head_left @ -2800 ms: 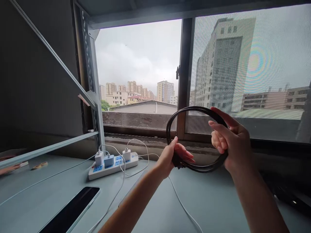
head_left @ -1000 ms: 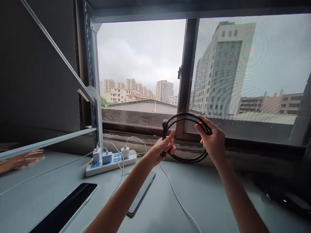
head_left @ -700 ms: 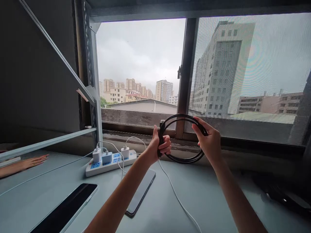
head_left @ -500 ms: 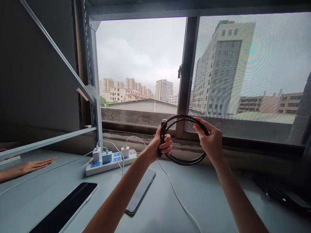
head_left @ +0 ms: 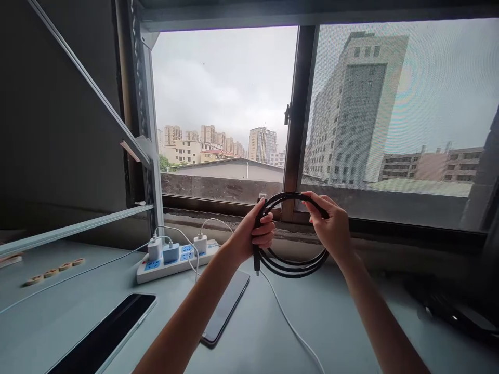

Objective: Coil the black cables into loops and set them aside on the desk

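Observation:
A black cable [head_left: 295, 272] is wound into a ring of several loops and held up above the table, in front of the window. On the left side of the ring, my left hand [head_left: 249, 234] has its fingers wrapped round the loops and a straight black connector end [head_left: 256, 259] that points down. My right hand [head_left: 331, 221] pinches the upper right of the ring between thumb and fingers. Below the hands lies a phone [head_left: 230, 306], partly covered by my left forearm. A white cord [head_left: 283, 311] runs down the table behind the coil.
A white power strip [head_left: 175, 265] with several plugged-in chargers stands at the back left. Another phone [head_left: 105, 332] lies at the front left. Several small round pieces [head_left: 52, 272] sit in a row at far left. Dark items [head_left: 452, 311] lie at right, and a metal frame [head_left: 78, 228] crosses the left.
The coil has dropped slightly and its loops have spread. The connector's lower end shows more below my left hand. Another person's hand has left the table at far left, where small round pieces now show.

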A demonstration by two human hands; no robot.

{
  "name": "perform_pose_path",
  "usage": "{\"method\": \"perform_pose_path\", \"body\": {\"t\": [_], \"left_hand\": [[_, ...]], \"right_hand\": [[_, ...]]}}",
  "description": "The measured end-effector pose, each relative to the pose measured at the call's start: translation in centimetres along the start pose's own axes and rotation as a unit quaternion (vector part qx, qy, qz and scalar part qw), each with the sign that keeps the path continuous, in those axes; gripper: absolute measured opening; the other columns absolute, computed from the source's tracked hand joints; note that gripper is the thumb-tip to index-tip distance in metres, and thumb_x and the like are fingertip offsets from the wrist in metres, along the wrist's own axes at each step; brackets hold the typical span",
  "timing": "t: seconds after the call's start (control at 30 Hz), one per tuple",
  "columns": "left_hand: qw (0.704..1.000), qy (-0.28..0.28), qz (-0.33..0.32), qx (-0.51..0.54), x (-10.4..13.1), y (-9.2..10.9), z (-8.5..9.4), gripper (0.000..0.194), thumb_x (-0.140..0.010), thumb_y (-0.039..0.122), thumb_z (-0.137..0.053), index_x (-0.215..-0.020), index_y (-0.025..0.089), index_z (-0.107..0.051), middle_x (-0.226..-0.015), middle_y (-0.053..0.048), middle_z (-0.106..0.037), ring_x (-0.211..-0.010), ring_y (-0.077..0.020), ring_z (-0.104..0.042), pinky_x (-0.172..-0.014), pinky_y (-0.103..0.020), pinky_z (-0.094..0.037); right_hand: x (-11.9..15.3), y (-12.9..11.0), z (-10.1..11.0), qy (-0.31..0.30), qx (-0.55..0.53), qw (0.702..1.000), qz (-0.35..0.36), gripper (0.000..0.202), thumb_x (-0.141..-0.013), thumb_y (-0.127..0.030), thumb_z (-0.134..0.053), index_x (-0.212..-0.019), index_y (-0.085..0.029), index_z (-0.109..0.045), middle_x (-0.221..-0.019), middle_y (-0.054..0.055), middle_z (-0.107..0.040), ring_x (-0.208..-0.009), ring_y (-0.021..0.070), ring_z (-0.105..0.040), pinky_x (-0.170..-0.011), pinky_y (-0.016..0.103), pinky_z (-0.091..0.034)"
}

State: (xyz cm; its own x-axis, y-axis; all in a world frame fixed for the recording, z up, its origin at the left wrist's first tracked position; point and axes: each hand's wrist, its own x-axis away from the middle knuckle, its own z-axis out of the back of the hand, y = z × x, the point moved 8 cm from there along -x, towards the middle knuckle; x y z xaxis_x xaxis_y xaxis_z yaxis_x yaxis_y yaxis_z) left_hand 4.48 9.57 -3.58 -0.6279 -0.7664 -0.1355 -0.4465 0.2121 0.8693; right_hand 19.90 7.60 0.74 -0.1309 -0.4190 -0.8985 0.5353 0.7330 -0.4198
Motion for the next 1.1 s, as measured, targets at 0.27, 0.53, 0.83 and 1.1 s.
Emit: {"method": "perform_pose_path", "body": {"t": [0.27, 0.53, 0.83, 1.1], "left_hand": [[0.999, -0.008, -0.036, -0.027, 0.2, 0.8, -0.1, 0.050, -0.095, 0.045, -0.040, -0.053, 0.018, -0.035, -0.038, 0.009, -0.014, -0.030, -0.0050, -0.014, -0.031, -0.016, -0.017], [0.996, -0.026, -0.044, -0.074, -0.2, 0.2, -0.1, 0.048, -0.093, 0.049, -0.048, -0.058, 0.017, -0.040, -0.040, 0.011, -0.017, -0.030, -0.0040, -0.012, -0.031, -0.014, -0.019], [0.999, -0.020, -0.014, -0.042, -0.9, -1.0, -0.7, 0.060, -0.095, 0.061, -0.020, -0.068, 0.016, -0.049, -0.035, 0.009, -0.018, -0.028, -0.0047, -0.005, -0.028, -0.015, -0.011], [0.974, 0.146, -0.154, -0.079, -0.3, 0.1, 0.2, 0.008, -0.099, 0.029, -0.033, -0.095, 0.023, -0.038, -0.055, 0.008, -0.041, -0.028, -0.0042, -0.022, -0.029, -0.013, -0.016]], "right_hand": [[-0.1, -2.1, 0.6, 0.007, 0.008, 0.999, 0.046, 0.032, -0.088, -0.043, -0.054, -0.108, -0.023, -0.071, -0.085, 0.002, -0.062, -0.054, 0.0079, -0.045, -0.050, 0.023, -0.037], [-0.2, -1.9, 0.6, -0.023, 0.017, 0.999, 0.046, 0.031, -0.089, -0.043, -0.053, -0.102, -0.023, -0.073, -0.077, 0.001, -0.062, -0.056, 0.0097, -0.047, -0.055, 0.024, -0.038], [-0.3, -1.6, 1.1, -0.012, 0.044, 0.998, 0.053, 0.030, -0.087, -0.046, -0.055, -0.099, -0.025, -0.073, -0.074, -0.001, -0.060, -0.054, 0.0089, -0.045, -0.056, 0.024, -0.036], [-0.3, -1.8, 1.4, -0.001, 0.059, 0.996, 0.062, 0.029, -0.088, -0.046, -0.055, -0.098, -0.027, -0.074, -0.075, -0.001, -0.062, -0.055, 0.0089, -0.047, -0.057, 0.024, -0.035]]}}
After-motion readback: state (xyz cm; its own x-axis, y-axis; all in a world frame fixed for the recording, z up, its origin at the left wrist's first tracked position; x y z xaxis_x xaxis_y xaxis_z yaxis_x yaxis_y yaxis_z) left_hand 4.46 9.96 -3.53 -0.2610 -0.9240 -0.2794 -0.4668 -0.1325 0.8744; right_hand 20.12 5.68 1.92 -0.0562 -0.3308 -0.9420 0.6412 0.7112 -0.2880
